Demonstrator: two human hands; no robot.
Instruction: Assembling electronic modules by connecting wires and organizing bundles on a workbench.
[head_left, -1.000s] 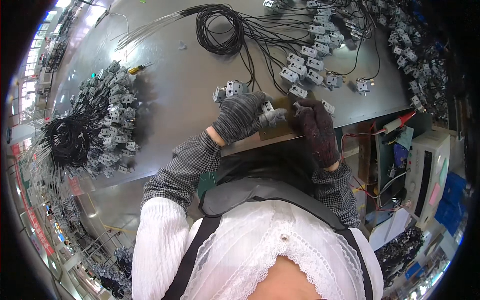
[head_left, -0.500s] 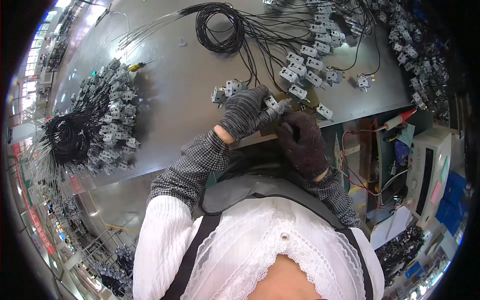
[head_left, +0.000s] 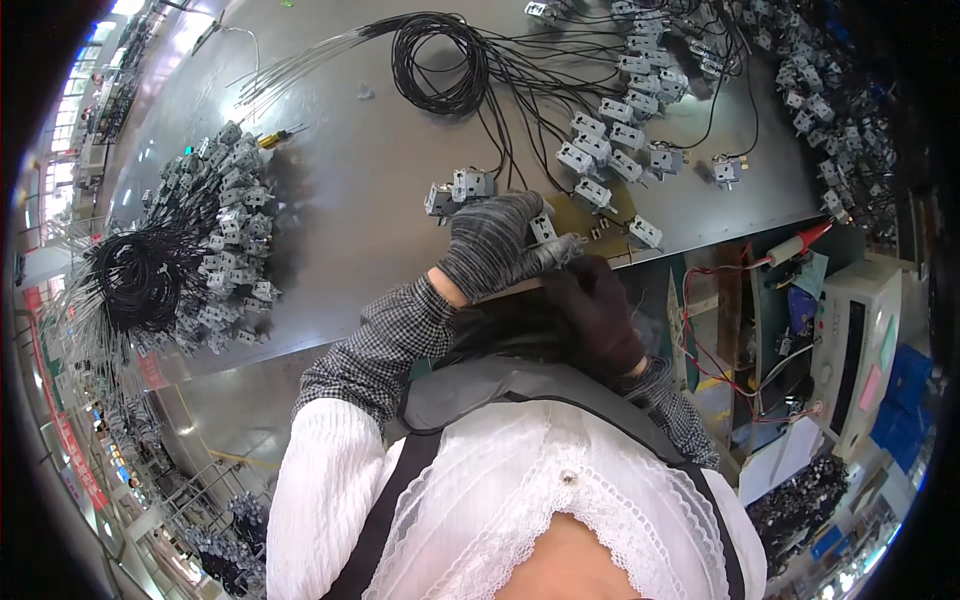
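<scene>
My left hand point(head_left: 492, 240), in a grey striped knit glove, is closed around a boxy metal thermostat point(head_left: 543, 228) at the table's front edge. Its thumb and fingertips, wrapped in pale covering, point right. My right hand point(head_left: 598, 312), in a dark maroon glove, is just below the edge, close to the left fingertips; motion and shadow blur its fingers. Small brass-coloured pieces point(head_left: 600, 231) lie on a brownish pad point(head_left: 580, 213) beside the held thermostat. A loose thermostat point(head_left: 645, 232) rests right of the pad, and two more point(head_left: 472, 183) stand behind my left hand.
Several thermostats point(head_left: 590, 145) with a coil of black leads point(head_left: 440, 65) spread across the metal table point(head_left: 340, 200). A large bundle point(head_left: 230, 220) lies left, near a yellow-handled screwdriver point(head_left: 272, 138). Right, below the edge, are a red-tipped probe point(head_left: 800, 245) and a beige instrument point(head_left: 860, 320).
My right hand has drawn down and slightly left, off the table edge and away from the pad, showing more brass-coloured pieces. My left hand stays nearly in place with the thermostat.
</scene>
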